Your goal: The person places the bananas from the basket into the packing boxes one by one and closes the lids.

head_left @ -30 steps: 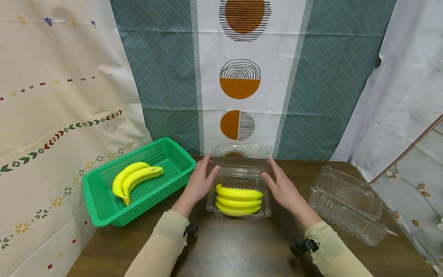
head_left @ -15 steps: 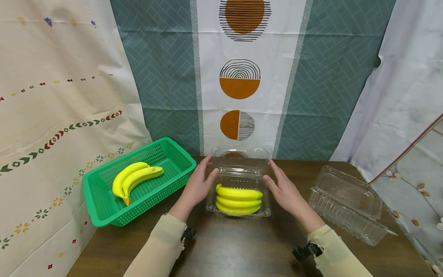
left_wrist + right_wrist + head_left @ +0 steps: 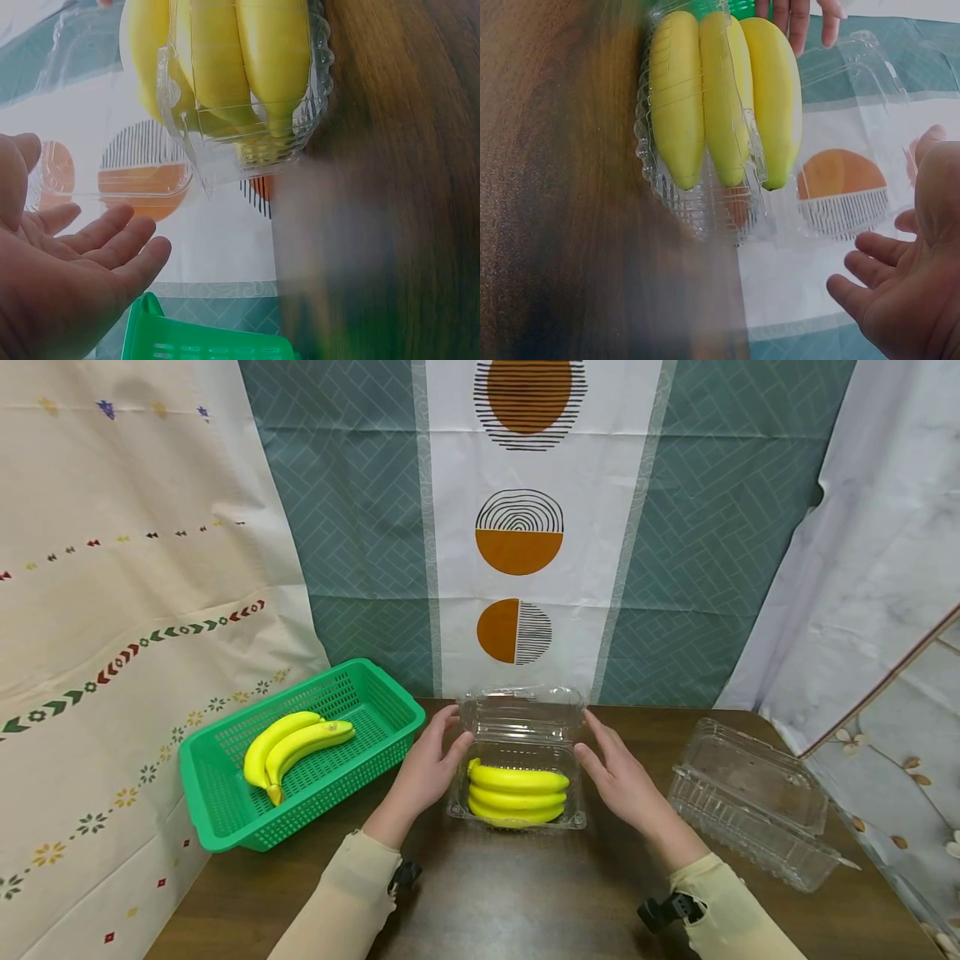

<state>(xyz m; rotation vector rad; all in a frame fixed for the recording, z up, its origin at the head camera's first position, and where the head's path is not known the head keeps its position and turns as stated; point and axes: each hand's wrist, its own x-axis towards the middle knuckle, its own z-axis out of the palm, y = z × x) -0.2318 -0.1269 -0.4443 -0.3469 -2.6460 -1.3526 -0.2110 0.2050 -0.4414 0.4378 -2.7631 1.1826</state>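
A clear plastic clamshell box (image 3: 457, 806) sits on the table with its lid (image 3: 521, 714) raised at the back. Inside lies a bunch of three yellow bananas (image 3: 517, 793), stem toward the left. My left hand (image 3: 431, 764) is at the box's left side, fingertips right at the lid's edge. Opposite it, my right hand (image 3: 618, 777) holds its fingers spread by the lid's right edge. Both wrist views show the left palm (image 3: 60, 292) and the right palm (image 3: 922, 277) turned toward the lid, fingers extended, beside the bananas.
On the left stands a green plastic basket (image 3: 386, 752) holding two more bananas (image 3: 296, 747). A second clear clamshell box (image 3: 753, 802), its lid up, lies at the right of the wooden table (image 3: 517, 893). Patterned cloth (image 3: 360, 527) hangs close behind the table.
The lid's upper edge has sunk lower in the head view. Both hands have shifted slightly down and back along with it. The bananas, basket and second box have stayed put.
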